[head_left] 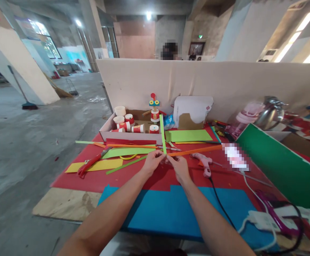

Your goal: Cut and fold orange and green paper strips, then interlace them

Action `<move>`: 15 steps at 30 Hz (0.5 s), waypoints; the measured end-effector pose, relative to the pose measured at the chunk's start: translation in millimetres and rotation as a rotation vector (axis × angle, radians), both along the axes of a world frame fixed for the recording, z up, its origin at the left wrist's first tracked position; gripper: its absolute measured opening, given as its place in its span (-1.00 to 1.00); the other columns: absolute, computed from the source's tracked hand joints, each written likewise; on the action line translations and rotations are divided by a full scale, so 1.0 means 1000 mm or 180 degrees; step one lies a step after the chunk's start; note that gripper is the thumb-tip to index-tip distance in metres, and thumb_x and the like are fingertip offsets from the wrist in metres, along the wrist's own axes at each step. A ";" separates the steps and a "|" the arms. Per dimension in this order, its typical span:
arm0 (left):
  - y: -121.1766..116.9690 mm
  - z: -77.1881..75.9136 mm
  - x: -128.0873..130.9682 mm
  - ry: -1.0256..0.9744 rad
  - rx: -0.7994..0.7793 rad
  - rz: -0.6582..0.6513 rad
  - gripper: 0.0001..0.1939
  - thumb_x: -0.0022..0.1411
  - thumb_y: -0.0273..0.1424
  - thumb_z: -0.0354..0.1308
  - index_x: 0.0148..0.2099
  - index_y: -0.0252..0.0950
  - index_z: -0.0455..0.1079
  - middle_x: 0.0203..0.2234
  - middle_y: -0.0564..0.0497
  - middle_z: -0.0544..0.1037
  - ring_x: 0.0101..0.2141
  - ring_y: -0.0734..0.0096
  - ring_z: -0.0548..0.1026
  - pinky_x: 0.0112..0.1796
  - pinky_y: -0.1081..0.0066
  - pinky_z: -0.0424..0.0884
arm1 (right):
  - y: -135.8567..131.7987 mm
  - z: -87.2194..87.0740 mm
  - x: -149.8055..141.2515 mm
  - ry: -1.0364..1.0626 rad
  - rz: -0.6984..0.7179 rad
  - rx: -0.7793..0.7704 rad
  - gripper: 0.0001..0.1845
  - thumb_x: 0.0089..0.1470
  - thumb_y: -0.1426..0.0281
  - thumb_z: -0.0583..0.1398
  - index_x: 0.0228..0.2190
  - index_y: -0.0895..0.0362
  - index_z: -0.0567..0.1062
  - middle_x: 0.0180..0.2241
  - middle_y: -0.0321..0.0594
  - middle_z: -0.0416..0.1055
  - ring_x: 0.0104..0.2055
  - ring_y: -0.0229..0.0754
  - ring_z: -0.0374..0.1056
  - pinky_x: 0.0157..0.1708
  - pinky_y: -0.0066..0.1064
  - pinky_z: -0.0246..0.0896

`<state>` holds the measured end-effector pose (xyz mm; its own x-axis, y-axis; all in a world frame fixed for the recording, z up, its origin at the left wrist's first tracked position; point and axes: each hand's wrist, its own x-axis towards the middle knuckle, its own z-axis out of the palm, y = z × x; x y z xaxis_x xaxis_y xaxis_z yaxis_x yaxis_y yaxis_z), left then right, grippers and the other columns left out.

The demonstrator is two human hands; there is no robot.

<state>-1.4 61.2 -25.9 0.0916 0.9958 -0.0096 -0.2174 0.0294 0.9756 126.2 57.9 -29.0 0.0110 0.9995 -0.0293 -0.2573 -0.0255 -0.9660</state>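
Note:
Over the red table covering, my left hand [154, 161] and my right hand [179, 167] meet with fingertips pinched together. Between them a light green paper strip [162, 133] stands up away from me. An orange paper strip [197, 149] runs off to the right from the same spot, its near end at my right fingertips. Both hands are closed; how the strips join is hidden by the fingers. A darker green strip [127, 164] reaches out to the left beside my left hand. Right of my right hand lies a pink glue gun [205, 164] with a black cord.
A box [131, 137] of paper cups stands at the back, with a spring-necked cup figure [154, 113]. Red-handled scissors [89, 165] and coloured paper lie left. On the right are a lit phone [235, 156], a green board [274, 167], a power strip [267, 220] and a metal kettle [271, 113].

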 end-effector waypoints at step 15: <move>-0.001 0.005 -0.002 0.0175 -0.0031 0.0060 -0.67 -0.12 -0.18 0.35 -0.52 -0.33 0.38 -0.67 0.08 0.46 -0.62 0.56 0.33 -0.51 0.50 0.27 | 0.002 0.001 0.005 0.0448 0.0240 -0.0300 -0.61 -0.47 0.17 0.47 -0.57 0.13 0.55 -0.60 -0.31 0.46 -0.53 -0.27 0.33 -0.37 -0.35 0.37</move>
